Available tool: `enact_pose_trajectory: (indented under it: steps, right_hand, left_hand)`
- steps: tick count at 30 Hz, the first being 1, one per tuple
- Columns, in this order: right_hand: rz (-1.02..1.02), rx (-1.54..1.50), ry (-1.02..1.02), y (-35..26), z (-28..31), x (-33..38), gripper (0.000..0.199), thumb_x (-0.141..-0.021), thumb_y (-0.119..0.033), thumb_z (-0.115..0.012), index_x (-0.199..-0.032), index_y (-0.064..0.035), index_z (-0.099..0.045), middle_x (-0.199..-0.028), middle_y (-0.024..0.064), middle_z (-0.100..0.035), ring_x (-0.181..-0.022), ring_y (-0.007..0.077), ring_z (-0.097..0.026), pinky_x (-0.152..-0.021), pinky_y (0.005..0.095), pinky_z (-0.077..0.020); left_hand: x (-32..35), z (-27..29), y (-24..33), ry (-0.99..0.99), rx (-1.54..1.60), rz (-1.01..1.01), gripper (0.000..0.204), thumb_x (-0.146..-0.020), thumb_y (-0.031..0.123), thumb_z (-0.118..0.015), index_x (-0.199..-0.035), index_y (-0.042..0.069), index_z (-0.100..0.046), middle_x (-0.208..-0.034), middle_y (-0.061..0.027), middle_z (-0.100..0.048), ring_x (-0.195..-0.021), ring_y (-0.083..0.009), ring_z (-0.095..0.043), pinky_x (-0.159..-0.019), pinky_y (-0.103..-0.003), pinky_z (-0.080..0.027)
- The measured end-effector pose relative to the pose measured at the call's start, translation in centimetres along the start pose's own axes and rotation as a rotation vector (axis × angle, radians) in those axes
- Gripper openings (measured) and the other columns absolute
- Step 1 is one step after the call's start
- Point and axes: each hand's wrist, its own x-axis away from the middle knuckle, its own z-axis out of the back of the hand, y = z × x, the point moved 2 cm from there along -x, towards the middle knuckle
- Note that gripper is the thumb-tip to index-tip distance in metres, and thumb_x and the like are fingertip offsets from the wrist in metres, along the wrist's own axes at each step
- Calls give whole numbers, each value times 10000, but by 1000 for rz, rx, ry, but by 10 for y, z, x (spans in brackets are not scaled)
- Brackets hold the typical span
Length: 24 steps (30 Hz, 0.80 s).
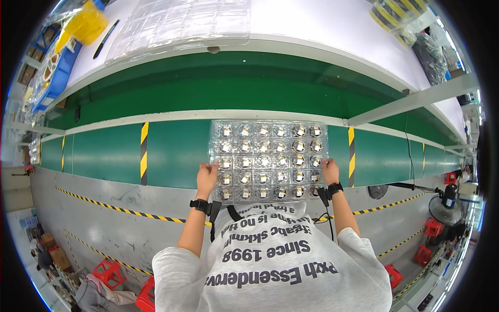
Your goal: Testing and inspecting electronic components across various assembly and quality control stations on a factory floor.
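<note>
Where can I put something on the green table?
Between the nearest left striped tape and the clear tray; or, narrower, between tray and nearest right tape. The middle is crowded: left hand and right hand hold the tray.

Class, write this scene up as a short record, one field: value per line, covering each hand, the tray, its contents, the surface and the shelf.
Left hand: grips the tray's left edge
Right hand: grips the tray's right edge
Tray: clear plastic; resting or lifted, unclear
Contents: round parts, five rows of six
Surface: green bench, striped tape either side
Shelf: white top with black pen
</note>
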Motion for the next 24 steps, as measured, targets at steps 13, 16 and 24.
enact_pose_trajectory:
  steps: [13,16,24]
  right_hand:
    - [-100,-284,-62,-85,-26,42,452,-884,-318,-497,-1083,82,-428,-800,253,-600,-784,385,-603,-685,421,-464]
    - [-123,-366,-130,-123,-41,55,451,-879,-320,-500,-1087,74,-426,-845,253,-605,-809,398,-596,-697,435,-469]
    - [12,-309,-254,-185,-54,60,436,-884,-325,-493,-1081,58,-425,-846,249,-606,-805,397,-596,-695,438,-467]
  left_hand:
    - [-2,80,-35,-14,319,220,365,-884,404,-531,-870,51,-437,-779,-20,-493,-665,-99,-455,-555,-255,-421]
    - [5,112,-65,89,335,258,322,-884,392,-533,-877,85,-436,-746,-7,-492,-615,-66,-452,-486,-216,-398]
    - [60,145,-98,285,421,424,310,-883,365,-545,-829,95,-402,-657,9,-468,-488,-68,-429,-405,-207,-340]
